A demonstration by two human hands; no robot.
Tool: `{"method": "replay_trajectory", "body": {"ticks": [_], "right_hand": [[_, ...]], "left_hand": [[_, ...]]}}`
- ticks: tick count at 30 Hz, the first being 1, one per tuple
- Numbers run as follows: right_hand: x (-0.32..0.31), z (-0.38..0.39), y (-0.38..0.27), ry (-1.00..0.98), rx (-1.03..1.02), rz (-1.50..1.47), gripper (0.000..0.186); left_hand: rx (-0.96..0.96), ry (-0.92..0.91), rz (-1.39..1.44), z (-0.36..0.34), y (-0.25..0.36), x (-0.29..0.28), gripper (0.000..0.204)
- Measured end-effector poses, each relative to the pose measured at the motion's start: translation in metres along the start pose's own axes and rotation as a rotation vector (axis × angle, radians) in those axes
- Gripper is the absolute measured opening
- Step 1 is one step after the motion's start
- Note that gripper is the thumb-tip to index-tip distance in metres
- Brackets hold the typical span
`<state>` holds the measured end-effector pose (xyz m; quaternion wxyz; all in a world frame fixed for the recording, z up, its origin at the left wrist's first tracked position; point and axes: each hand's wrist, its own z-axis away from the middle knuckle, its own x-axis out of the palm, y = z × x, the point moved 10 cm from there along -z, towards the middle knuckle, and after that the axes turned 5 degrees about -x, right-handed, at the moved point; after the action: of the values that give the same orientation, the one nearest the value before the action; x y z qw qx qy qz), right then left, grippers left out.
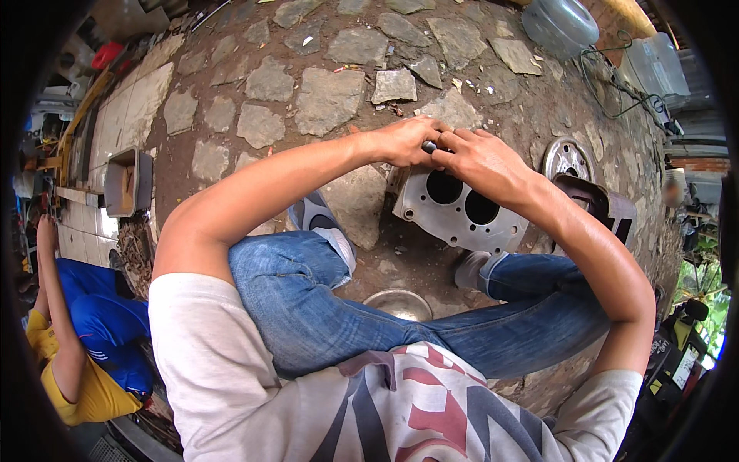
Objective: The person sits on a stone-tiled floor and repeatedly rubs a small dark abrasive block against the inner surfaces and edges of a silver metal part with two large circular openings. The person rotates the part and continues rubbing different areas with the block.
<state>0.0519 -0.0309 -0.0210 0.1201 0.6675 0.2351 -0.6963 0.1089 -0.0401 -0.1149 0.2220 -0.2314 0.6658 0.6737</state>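
My left hand and my right hand meet at the top edge of a grey metal casting that stands on the ground in front of me. It has two large round bores and several bolt holes. Both hands have their fingers closed around a small dark cylindrical piece at that edge; the fingers hide most of it. My shoes are either side of the casting's near end, and a shiny round metal dish lies between my legs.
A round metal plate and a dark curved metal part lie right of the casting on uneven stone paving. A plastic tub is at left, near a co-worker in yellow. Clear plastic containers and a green cord are at the upper right.
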Motion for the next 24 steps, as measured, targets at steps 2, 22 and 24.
{"method": "replay_trajectory", "body": {"ticks": [2,22,24], "right_hand": [[0.008,0.002,0.010,-0.093,0.173,-0.073,0.019],[0.009,-0.001,0.008,-0.122,0.113,-0.067,0.021],[0.004,-0.003,0.002,-0.065,0.026,-0.019,0.020]], "left_hand": [[-0.080,-0.027,-0.034,0.000,0.002,0.004,0.047],[-0.064,-0.015,0.020,-0.003,0.003,0.002,0.046],[0.030,-0.014,0.036,0.000,0.003,-0.002,0.046]]}}
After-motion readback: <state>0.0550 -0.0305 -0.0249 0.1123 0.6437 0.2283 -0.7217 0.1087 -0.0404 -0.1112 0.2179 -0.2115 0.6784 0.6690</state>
